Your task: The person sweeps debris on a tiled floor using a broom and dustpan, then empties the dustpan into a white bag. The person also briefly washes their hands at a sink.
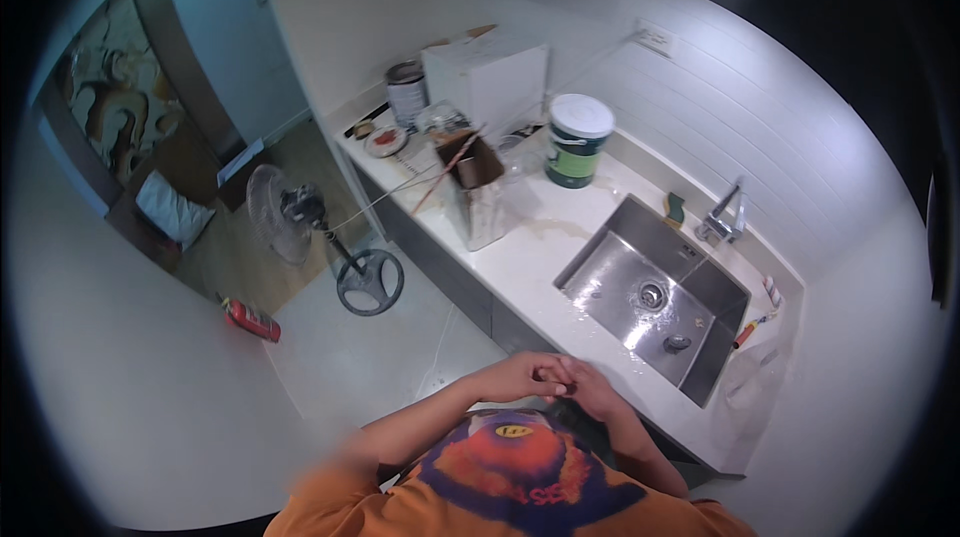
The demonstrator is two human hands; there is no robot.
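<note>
1. Left hand [518, 375] and right hand [592, 387]: clasped together, fingers curled; any held object cannot be told.
2. Steel sink [610, 282]: just beyond the hands, to their right.
3. Countertop [520, 257]: directly ahead.

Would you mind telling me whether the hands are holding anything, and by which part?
It cannot be told: the left hand and right hand are pressed together at the counter edge, hiding anything between them.

I count two hands, the left hand [515, 375] and right hand [592, 389], clasped together. On the table [520, 257] I see one sink [650, 297], one tap [722, 217], one white-lidded bucket [577, 140], one metal tin [406, 92], one white box [487, 77]. One fan [300, 227] stands on the floor.
</note>
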